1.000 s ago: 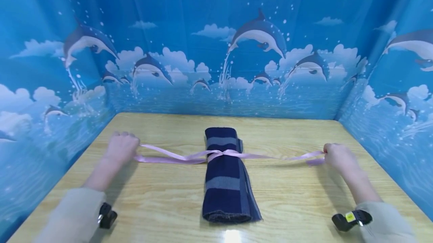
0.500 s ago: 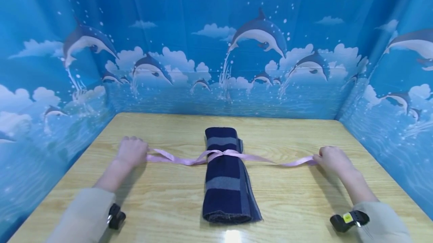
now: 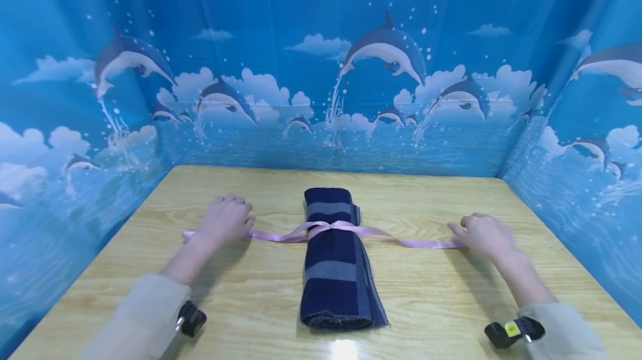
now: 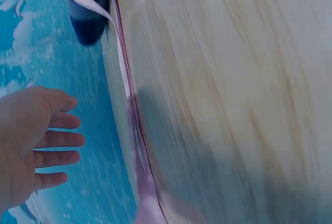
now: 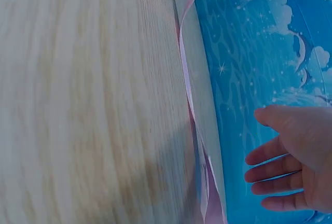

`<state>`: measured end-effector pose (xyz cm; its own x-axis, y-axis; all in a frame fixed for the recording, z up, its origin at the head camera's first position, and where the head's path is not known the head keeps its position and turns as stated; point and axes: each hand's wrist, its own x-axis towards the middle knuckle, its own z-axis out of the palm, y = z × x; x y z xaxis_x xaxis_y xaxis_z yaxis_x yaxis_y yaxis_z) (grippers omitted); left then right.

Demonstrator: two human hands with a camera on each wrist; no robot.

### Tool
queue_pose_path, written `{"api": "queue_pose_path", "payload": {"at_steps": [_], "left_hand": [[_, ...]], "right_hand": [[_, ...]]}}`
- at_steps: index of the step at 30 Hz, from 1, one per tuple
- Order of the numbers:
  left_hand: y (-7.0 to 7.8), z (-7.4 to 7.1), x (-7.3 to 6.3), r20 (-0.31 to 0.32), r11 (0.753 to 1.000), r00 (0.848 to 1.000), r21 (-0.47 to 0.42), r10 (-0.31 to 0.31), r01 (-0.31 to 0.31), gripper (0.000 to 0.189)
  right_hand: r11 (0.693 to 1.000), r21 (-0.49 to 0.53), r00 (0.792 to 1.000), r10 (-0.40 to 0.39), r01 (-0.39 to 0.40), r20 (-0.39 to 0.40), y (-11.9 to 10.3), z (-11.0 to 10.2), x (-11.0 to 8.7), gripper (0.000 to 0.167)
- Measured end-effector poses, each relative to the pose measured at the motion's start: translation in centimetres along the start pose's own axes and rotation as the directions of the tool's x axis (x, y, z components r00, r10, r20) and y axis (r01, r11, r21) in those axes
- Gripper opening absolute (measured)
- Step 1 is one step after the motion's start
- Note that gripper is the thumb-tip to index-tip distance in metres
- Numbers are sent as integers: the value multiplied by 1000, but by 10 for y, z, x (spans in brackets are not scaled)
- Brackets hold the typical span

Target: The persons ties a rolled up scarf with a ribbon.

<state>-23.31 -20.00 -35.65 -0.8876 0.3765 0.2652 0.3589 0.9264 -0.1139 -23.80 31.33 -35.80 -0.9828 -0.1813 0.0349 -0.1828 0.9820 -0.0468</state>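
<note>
A navy cloth roll with grey stripes (image 3: 328, 296), scarf-like with a frayed end, lies lengthwise in the middle of the table. Around it runs a pink ribbon (image 3: 373, 232), knotted on top, with tails stretching left and right over the wood. My left hand (image 3: 225, 219) hovers above the left tail; in the left wrist view its fingers (image 4: 61, 139) are spread and hold nothing. Over the right tail's end is my right hand (image 3: 486, 234). The right wrist view shows that hand's fingers (image 5: 275, 175) loosely extended, apart from the ribbon (image 5: 185, 73).
The light wooden table (image 3: 251, 304) has a blue dolphin-print curtain (image 3: 281, 142) at its back and along both sides. Black wrist devices (image 3: 191, 319) sit at both sleeve cuffs.
Both hands have let go of the ribbon tails, which now lie lower and slacker. The left hand has moved right toward the roll, the right hand slightly left. The roll stays put.
</note>
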Motion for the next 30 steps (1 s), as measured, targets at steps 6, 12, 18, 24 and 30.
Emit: {"api": "queue_pose_path", "payload": {"at_steps": [6,12,18,24,30], "left_hand": [[24,1,13,21,994,998,-92,61,-59,26],[51,1,23,67,986,992,-137,111,-101,35],[70,3,30,59,983,987,-120,149,-141,36],[79,9,33,38,980,980,-35,196,-195,29],[85,14,34,-23,978,978,12,206,-206,26]], "right_hand": [[996,4,992,-86,86,-97,-23,2,3,38],[965,32,951,-249,259,-184,-50,6,8,31],[929,22,912,-359,370,-199,-78,9,16,30],[902,29,890,-420,431,-176,-100,13,23,28],[896,11,883,-434,443,-180,-113,20,26,27]]}}
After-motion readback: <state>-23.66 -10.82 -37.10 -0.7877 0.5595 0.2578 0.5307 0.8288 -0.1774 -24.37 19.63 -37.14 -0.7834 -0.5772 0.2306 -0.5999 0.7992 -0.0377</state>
